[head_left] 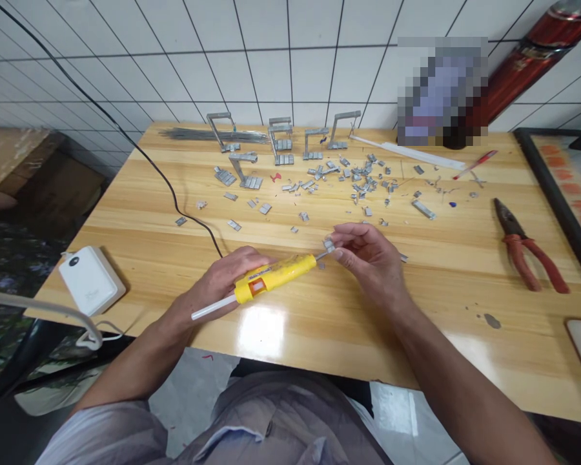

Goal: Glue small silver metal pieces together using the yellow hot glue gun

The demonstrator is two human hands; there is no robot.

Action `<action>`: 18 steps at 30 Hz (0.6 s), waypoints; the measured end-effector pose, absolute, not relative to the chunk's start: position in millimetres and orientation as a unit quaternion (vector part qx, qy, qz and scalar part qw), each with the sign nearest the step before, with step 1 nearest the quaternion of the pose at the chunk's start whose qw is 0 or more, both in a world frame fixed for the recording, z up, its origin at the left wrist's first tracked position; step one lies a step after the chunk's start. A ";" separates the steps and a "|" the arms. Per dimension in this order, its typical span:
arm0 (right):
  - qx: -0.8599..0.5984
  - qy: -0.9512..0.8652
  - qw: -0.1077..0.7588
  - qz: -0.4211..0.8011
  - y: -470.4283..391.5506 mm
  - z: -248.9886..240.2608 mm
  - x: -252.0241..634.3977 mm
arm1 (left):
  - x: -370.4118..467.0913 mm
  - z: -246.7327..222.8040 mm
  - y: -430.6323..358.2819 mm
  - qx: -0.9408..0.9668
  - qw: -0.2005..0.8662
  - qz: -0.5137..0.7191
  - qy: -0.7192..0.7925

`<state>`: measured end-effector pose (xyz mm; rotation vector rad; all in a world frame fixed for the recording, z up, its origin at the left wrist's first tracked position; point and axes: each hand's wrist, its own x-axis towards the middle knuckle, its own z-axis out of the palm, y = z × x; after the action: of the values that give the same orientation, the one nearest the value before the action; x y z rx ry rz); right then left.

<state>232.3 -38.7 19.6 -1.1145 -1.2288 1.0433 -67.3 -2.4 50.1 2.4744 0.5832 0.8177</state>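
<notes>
My left hand (231, 274) is wrapped round a yellow glue gun (278, 274). A white glue stick (214, 307) sticks out of its rear end, and its thin nozzle points right. Between the thumb and fingers of my right hand (368, 255) is a small grey metal piece (328, 245), close to the nozzle tip. Whether tip and piece touch is too small to tell. Beyond my hands, many small grey pieces (365, 184) lie scattered, and several grey frame-shaped assemblies (244, 171) stand towards the back of the table.
Red-handled pliers (527, 248) lie on the wooden table (455, 284) at the right. A white power bank (93, 281) sits at the left edge. A black cable (162, 171) crosses the left side. A red pen (475, 165) and thin wires (184, 134) lie at the back.
</notes>
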 end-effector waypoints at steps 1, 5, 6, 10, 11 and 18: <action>-0.472 -0.519 0.559 0.443 -38.7 19.6 232.0 | -66.7 50.1 -2.7 0.899 0.234 0.303 0.213; -0.470 -0.527 0.559 0.434 -39.4 20.8 230.7 | -63.9 48.4 -2.2 0.898 0.225 0.312 0.215; -0.470 -0.534 0.556 0.430 -39.8 21.3 230.6 | -63.7 47.7 -1.8 0.901 0.220 0.308 0.212; -0.465 -0.546 0.552 0.426 -41.2 22.8 230.5 | -65.9 44.9 0.5 0.910 0.203 0.294 0.209; -0.463 -0.543 0.555 0.428 -41.5 22.9 230.4 | -66.9 44.3 1.2 0.911 0.201 0.293 0.212; -0.451 -0.443 0.577 0.518 -38.0 23.5 231.0 | -67.3 40.4 0.1 0.892 0.202 0.330 0.232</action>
<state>231.0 -38.0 23.5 -1.0544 -1.0355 1.2112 -67.3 0.1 40.4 2.4908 0.6491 0.9217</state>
